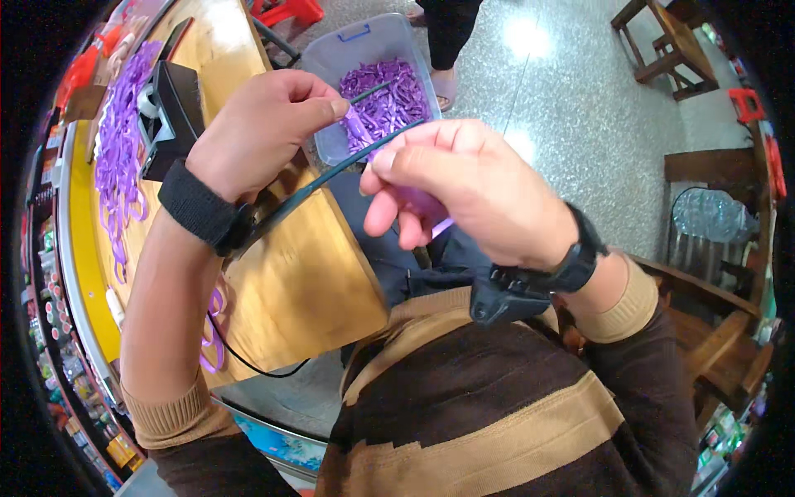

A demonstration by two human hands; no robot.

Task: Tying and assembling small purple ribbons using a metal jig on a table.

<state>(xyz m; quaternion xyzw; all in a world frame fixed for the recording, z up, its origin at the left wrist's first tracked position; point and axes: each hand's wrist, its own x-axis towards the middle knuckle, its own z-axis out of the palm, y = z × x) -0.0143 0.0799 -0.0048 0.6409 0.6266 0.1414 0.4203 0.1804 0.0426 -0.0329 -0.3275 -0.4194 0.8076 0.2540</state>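
Over the table's right edge, my left hand (263, 124) pinches a short purple ribbon (356, 131) between thumb and fingertips. A thin dark green rod (319, 184) slants up and right from the table, and a second dark green tip (371, 92) shows just past my left fingertips. My right hand (476, 178) is closed by the far end of the long rod, thumb against forefinger. More purple material (421, 204) shows under its palm, with the lower fingers curled about it. How the ribbon meets the rod is partly hidden.
Behind my hands, a clear plastic bin (330, 50) holds a heap of purple pieces (385, 87). Long purple ribbons (124, 141) and a black box (175, 116) lie on the wooden table (306, 294). Another person's leg (451, 33) stands beside the bin. A wooden stool (667, 54) is far right.
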